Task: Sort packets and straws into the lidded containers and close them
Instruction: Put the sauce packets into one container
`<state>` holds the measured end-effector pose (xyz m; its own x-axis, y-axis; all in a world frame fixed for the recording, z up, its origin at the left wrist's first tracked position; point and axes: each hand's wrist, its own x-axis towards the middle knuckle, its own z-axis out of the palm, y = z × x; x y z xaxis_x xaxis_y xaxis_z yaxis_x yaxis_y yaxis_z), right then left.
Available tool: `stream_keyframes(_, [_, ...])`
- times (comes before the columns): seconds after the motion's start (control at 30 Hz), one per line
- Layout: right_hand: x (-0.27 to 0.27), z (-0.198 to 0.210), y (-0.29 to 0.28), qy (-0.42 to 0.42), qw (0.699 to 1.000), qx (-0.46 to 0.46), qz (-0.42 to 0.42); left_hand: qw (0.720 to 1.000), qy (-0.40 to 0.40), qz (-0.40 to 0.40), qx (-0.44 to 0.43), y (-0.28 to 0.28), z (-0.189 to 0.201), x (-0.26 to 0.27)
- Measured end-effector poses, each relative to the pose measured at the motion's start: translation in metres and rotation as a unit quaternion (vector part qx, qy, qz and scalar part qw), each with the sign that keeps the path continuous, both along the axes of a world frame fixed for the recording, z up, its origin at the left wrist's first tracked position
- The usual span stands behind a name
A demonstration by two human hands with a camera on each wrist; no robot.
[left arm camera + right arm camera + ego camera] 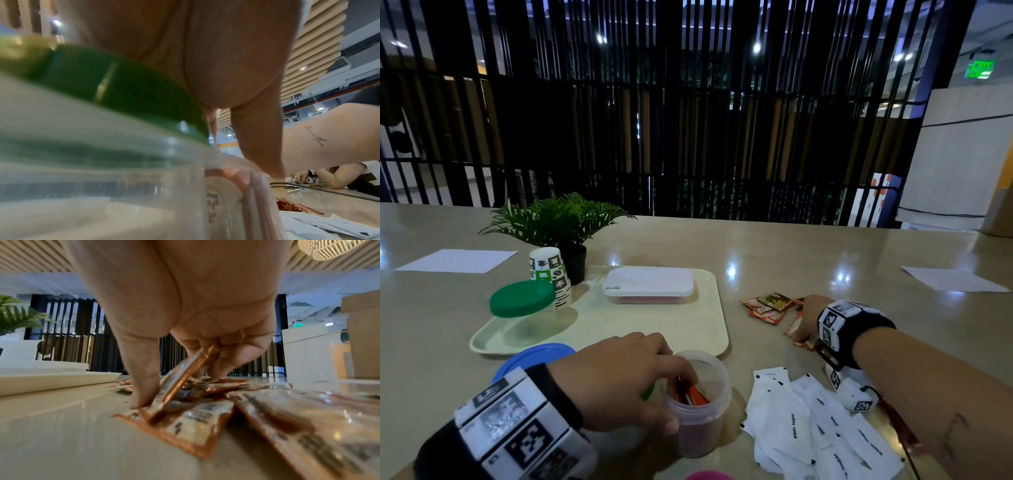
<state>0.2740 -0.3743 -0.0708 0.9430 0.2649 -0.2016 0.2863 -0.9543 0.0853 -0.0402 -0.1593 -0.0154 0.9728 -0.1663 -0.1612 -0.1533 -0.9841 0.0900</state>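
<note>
My left hand [616, 383] curls round the open jar [697, 404] just before the tray [698, 329] — right hand [185, 318], right of the tray, pinches a red packet [185, 374].

Both bare forearms are wearing black wrist straps [873, 330] carrying white blocks [517, 428] printed with black square code markers.
</note>
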Motion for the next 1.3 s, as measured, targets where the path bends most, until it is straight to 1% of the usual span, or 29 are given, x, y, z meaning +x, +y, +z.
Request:
stream_keyframes(0.07, [-0.006, 0.004, 0.002, -0.011, 1.0, 0.009, -0.01, 1.0, 0.001, 0.001, 0.004, 0.0, 0.0, 0.0])
stream_keyframes(0.1, [-0.012, 0.009, 0.002, -0.033, 0.999, 0.009, -0.003, 1.0, 0.001, 0.002, 0.007, 0.0, 0.0, 0.0])
stream_keyframes(0.17, [-0.028, 0.023, 0.003, -0.046, 0.999, 0.017, 0.003, 1.0, 0.0, 0.002, 0.011, 0.0, 0.0, 0.001])
stream_keyframes(0.2, [-0.041, 0.034, 0.005, -0.043, 0.998, 0.037, 0.006, 1.0, 0.001, 0.002, 0.011, 0.0, -0.001, 0.001])
stream_keyframes(0.3, [-0.074, 0.065, 0.013, -0.033, 0.989, 0.137, 0.034, 1.0, -0.001, 0.002, 0.007, 0.0, -0.002, 0.0])
stream_keyframes(0.37, [-0.097, 0.081, 0.018, -0.013, 0.972, 0.228, 0.056, 1.0, -0.003, 0.003, 0.005, 0.0, -0.001, 0.0])
stream_keyframes(0.43, [-0.12, 0.094, 0.023, 0.04, 0.946, 0.311, 0.077, 1.0, -0.001, 0.006, 0.004, 0.0, -0.001, 0.0])
stream_keyframes(0.53, [-0.159, 0.111, 0.031, 0.106, 0.916, 0.363, 0.133, 1.0, -0.001, 0.007, 0.013, -0.001, -0.001, 0.0])
stream_keyframes(0.6, [-0.182, 0.116, 0.037, 0.132, 0.902, 0.375, 0.166, 1.0, -0.001, 0.007, 0.018, -0.002, 0.0, 0.0])
stream_keyframes(0.67, [-0.2, 0.115, 0.042, 0.132, 0.905, 0.356, 0.19, 1.0, -0.001, 0.007, 0.021, -0.002, 0.0, 0.0])
stream_keyframes(0.7, [-0.207, 0.112, 0.045, 0.119, 0.914, 0.331, 0.203, 1.0, -0.002, 0.005, 0.024, -0.002, 0.0, 0.0])
stream_keyframes(0.8, [-0.222, 0.105, 0.052, 0.053, 0.941, 0.233, 0.238, 0.999, -0.007, 0.008, 0.033, -0.003, -0.001, -0.001])
stream_keyframes(0.87, [-0.231, 0.103, 0.054, 0.016, 0.95, 0.181, 0.252, 0.999, -0.011, 0.013, 0.039, -0.004, -0.001, -0.001])
stream_keyframes(0.97, [-0.242, 0.1, 0.059, -0.038, 0.954, 0.112, 0.276, 0.999, -0.022, 0.009, 0.048, -0.005, -0.002, -0.001])
stream_keyframes(1.1, [-0.253, 0.098, 0.066, -0.109, 0.945, 0.039, 0.307, 0.998, -0.023, 0.007, 0.053, -0.006, -0.002, -0.002])
stream_keyframes(1.2, [-0.254, 0.095, 0.07, -0.125, 0.944, 0.015, 0.304, 0.998, -0.03, 0.002, 0.06, -0.006, -0.002, -0.002])
stream_keyframes(1.23, [-0.254, 0.093, 0.072, -0.117, 0.946, 0.005, 0.301, 0.998, -0.031, 0.003, 0.06, -0.006, -0.003, -0.001])
stream_keyframes(1.3, [-0.254, 0.087, 0.075, -0.075, 0.955, -0.006, 0.288, 0.998, -0.031, 0.006, 0.061, -0.006, -0.003, -0.001])
